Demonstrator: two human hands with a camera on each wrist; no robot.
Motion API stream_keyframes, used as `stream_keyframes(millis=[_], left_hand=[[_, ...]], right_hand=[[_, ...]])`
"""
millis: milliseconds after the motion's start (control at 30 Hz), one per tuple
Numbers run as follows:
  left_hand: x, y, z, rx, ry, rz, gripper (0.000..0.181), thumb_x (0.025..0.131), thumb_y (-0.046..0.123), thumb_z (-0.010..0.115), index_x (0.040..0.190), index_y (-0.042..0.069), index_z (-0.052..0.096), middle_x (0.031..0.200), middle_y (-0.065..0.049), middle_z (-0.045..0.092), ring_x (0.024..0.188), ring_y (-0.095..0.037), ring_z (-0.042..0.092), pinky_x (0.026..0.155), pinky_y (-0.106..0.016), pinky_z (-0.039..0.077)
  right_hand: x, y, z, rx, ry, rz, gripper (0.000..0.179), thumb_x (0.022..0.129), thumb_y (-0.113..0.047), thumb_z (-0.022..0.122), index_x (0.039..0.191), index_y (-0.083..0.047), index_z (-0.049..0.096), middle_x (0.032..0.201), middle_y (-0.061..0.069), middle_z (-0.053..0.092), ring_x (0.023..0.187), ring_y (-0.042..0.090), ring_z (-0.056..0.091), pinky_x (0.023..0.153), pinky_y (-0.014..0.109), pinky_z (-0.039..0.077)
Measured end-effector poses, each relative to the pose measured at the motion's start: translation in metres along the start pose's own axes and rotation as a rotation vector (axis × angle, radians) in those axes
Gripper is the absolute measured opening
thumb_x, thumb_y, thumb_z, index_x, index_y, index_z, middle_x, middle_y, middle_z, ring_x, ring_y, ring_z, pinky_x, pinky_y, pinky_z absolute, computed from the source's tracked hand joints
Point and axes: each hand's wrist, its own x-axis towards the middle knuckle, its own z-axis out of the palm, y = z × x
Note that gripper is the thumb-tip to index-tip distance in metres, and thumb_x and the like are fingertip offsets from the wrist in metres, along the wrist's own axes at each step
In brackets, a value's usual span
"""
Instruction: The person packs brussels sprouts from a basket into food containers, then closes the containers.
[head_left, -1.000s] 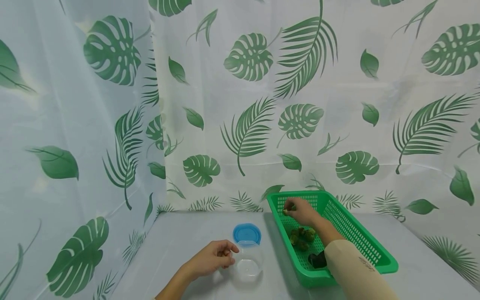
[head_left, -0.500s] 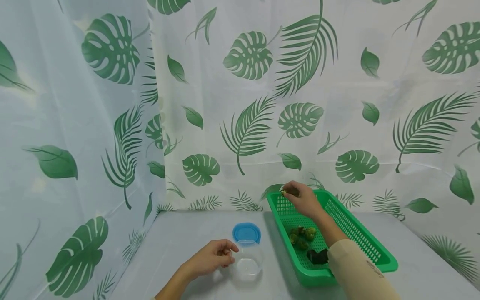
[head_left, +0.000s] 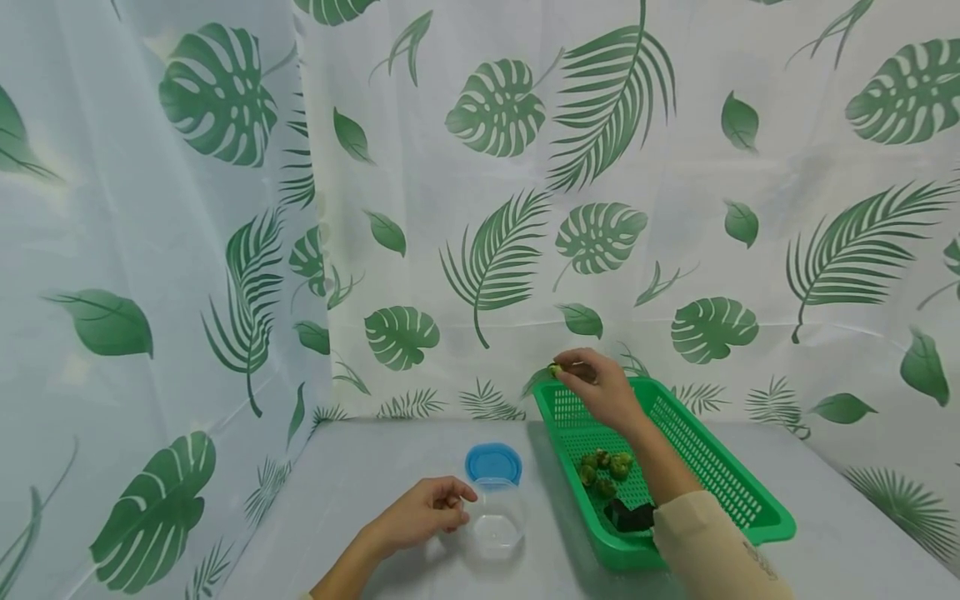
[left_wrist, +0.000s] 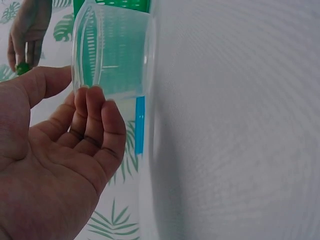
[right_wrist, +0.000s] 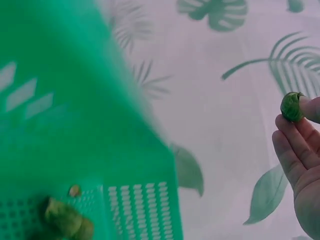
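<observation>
Between thumb and fingertips, my right hand [head_left: 600, 387] pinches a small green Brussels sprout [right_wrist: 292, 106] above the far left rim of a green plastic basket [head_left: 720, 454]. Several more Brussels sprouts [head_left: 604, 475] lie on the basket floor, beside a black object [head_left: 630, 517] whose kind I cannot tell. On the table a clear plastic container [head_left: 498, 533] stands upright, without its lid. My left hand [head_left: 423, 517] holds its left rim, thumb and curled fingers at the edge, as the left wrist view shows [left_wrist: 75, 130].
A blue lid [head_left: 492, 463] lies flat on the white table [head_left: 375, 467], just behind the clear container. The basket stands to the right of both. Behind the table hangs a white curtain [head_left: 480, 250] printed with green leaves.
My right hand has risen out of the basket with the Brussels sprout and shifted slightly left. The black object is more exposed now. The left hand and container stay where they were.
</observation>
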Motion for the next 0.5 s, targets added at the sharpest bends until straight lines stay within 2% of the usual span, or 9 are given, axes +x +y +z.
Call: stream_keyframes(millis=[133, 200, 300, 500], left_hand=[[-0.001, 0.0, 0.0, 0.015, -0.002, 0.002, 0.032, 0.1, 0.011, 0.064, 0.127, -0.005, 0.064, 0.088, 0.002, 0.06, 0.077, -0.011, 0.057, 0.072, -0.027, 0.05], [-0.001, -0.001, 0.0, 0.024, 0.0, 0.004, 0.032, 0.1, 0.012, 0.064, 0.127, -0.004, 0.064, 0.088, 0.002, 0.06, 0.077, -0.011, 0.058, 0.071, -0.027, 0.051], [-0.001, 0.0, -0.001, 0.025, 0.002, 0.004, 0.031, 0.099, 0.012, 0.064, 0.127, -0.004, 0.065, 0.088, 0.001, 0.06, 0.078, -0.012, 0.058, 0.071, -0.027, 0.05], [-0.001, 0.001, -0.001, 0.016, 0.0, 0.013, 0.031, 0.1, 0.011, 0.064, 0.127, -0.004, 0.064, 0.089, -0.001, 0.06, 0.079, -0.014, 0.058, 0.072, -0.029, 0.051]], right_hand=[[-0.003, -0.013, 0.004, 0.106, 0.01, -0.023, 0.024, 0.103, -0.011, 0.066, 0.125, -0.003, 0.069, 0.121, 0.017, 0.071, 0.106, 0.019, 0.072, 0.087, 0.018, 0.055], [-0.006, -0.021, 0.007, 0.148, 0.009, -0.038, 0.024, 0.103, -0.009, 0.066, 0.125, -0.002, 0.069, 0.121, 0.018, 0.071, 0.104, 0.013, 0.071, 0.087, 0.017, 0.056], [-0.01, -0.032, 0.01, 0.184, 0.016, -0.071, 0.024, 0.102, -0.007, 0.066, 0.125, -0.003, 0.069, 0.118, 0.018, 0.071, 0.102, 0.011, 0.071, 0.086, 0.018, 0.056], [-0.021, -0.046, 0.017, 0.163, 0.021, -0.163, 0.024, 0.101, -0.002, 0.065, 0.124, -0.004, 0.069, 0.115, 0.014, 0.071, 0.102, 0.01, 0.07, 0.088, 0.019, 0.056]])
